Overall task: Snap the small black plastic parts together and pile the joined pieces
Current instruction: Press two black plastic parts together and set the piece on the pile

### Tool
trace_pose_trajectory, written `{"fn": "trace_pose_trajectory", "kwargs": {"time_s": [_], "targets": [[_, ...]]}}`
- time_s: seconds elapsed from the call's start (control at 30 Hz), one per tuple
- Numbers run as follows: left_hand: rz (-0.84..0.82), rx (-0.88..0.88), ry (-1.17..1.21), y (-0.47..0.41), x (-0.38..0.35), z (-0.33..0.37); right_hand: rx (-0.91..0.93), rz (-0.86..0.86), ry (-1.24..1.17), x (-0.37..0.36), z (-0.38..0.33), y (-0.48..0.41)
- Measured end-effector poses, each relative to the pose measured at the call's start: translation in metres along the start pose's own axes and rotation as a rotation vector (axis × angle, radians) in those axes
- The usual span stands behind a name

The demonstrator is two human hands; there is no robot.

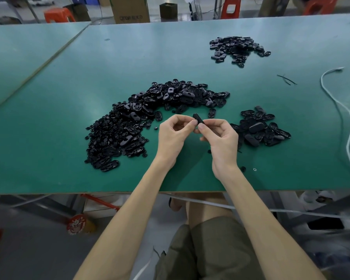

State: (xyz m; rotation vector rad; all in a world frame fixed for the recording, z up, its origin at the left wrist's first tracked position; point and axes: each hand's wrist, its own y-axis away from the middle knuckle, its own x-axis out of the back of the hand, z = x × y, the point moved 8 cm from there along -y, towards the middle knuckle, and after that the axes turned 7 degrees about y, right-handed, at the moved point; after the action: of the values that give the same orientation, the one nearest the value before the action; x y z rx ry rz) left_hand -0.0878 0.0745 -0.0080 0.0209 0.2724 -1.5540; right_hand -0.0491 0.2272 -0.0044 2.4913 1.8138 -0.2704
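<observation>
**Olive shorts (206, 249), bare forearms, and a small black part (198, 118) mid-assembly**

Olive shorts and two bare forearms fill the bottom of the view, reaching up over the near edge of a green counter (69, 98). Over the middle of the counter, the left hand (173, 136) and the right hand (220, 138) meet fingertip to fingertip.

Between them sits the small black part, an oval piece turned on edge. The left thumb and forefinger pinch its left side, and the right thumb and forefinger pinch its lower end. Both hands are curled closed on it, and it appears to be held just off the surface. Whether its halves have fully clicked together is too small to tell.

A large crescent heap (150, 116) of loose black parts curves from the left of the hands round behind them, its nearest pieces just beyond the fingertips. A smaller pile (261, 128) lies just beside the right hand and partly behind it, holding some smooth closed ovals among open shells. A third pile (237, 49) sits well apart, far back on the right.

Judging by the size of the heap, the work looks far from finished: some pieces seem joined and set aside, and many more remain. A white cable (348, 118) trails along the counter's right side.
</observation>
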Motion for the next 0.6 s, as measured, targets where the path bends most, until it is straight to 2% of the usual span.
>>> {"fn": "trace_pose_trajectory", "kwargs": {"time_s": [0.23, 0.37, 0.6], "targets": [[0.017, 0.028, 0.058, 0.0002, 0.0033, 0.0012, 0.012, -0.022, 0.002, -0.0021, -0.0002, -0.0004], [-0.068, 0.035, 0.054, -0.0007, -0.0031, 0.0015, 0.016, -0.016, -0.014, -0.0017, 0.0003, -0.001], [-0.079, 0.027, 0.143, 0.0006, -0.0041, 0.0024, 0.008, 0.009, 0.016, -0.0004, 0.006, -0.0034]]}}
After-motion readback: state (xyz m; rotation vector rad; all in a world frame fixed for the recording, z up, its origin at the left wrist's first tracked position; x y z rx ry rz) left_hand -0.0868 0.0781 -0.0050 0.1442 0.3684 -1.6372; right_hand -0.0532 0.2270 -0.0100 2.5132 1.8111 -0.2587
